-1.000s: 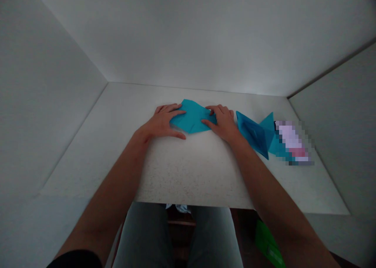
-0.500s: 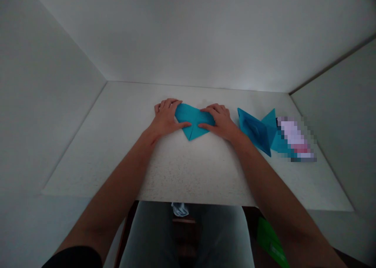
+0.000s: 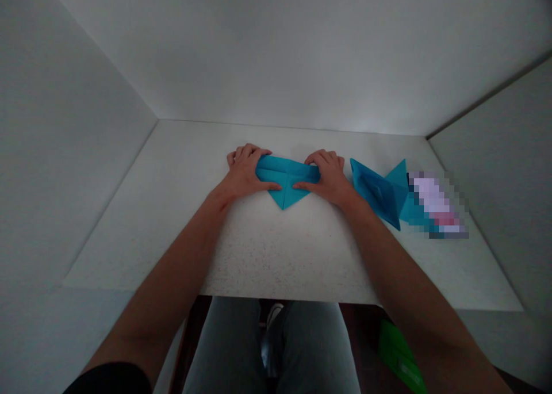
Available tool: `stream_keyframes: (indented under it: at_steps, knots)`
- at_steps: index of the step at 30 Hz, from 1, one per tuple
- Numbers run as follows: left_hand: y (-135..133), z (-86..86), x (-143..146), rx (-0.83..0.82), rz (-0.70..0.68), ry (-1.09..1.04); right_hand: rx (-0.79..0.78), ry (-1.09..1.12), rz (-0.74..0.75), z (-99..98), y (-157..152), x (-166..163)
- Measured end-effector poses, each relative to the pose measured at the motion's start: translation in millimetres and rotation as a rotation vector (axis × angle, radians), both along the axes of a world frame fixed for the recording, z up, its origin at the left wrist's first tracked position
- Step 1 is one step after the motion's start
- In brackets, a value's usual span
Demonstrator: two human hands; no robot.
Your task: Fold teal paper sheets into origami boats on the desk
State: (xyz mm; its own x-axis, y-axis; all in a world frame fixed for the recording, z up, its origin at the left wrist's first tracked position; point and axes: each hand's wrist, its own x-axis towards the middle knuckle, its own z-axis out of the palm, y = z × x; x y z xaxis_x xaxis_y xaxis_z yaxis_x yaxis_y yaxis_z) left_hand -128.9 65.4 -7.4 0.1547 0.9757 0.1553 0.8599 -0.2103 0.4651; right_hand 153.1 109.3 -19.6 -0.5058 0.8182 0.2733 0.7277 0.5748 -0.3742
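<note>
Left hand (image 3: 244, 173) and right hand (image 3: 328, 176), half-curled, grip part-folded paper (image 3: 286, 167) between them; right of these, a boat (image 3: 375, 194) looks fully folded.

At the middle of the frame are one bare left hand (image 3: 245, 172) and one bare right hand (image 3: 328, 178), two in all, with one folded sheet of bright blue paper (image 3: 284, 178) between them. Right of centre lies at least one pointed blue folded-paper shape (image 3: 376, 192); whether the blue beyond it makes a second cannot be told. Farther right is one pixelated, pale pinkish oblong item (image 3: 435, 201). One white speckled bench (image 3: 276, 256) spans the frame. Lower down: two grey trouser legs (image 3: 233, 348), one black sleeve (image 3: 110, 379), one bright green object (image 3: 399, 354).
</note>
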Motion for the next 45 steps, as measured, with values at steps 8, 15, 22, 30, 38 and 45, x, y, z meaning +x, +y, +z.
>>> stream_keyframes:
  at_steps: [8,15,22,30,38,45]
  knots:
    - [2,4.4,-5,0.046,-0.273,-0.058,-0.066,-0.003,0.346,21.0,-3,9]
    - [8,-2.7,-10,0.025,-0.244,-0.101,-0.11,-0.002,0.24,15.5,3,14]
    - [2,-5.2,-15,0.048,0.054,0.045,-0.084,-0.031,0.151,8.3,4,12]
    - [5,-5.9,-21,0.001,0.016,0.029,-0.159,0.034,0.211,3.1,9,12]
    - [11,-7.7,-20,-0.045,-0.034,-0.363,-0.017,0.182,0.077,17.0,0,10]
    - [3,13.4,-6,0.314,0.017,-0.294,0.194,0.198,-0.176,23.2,-4,17]
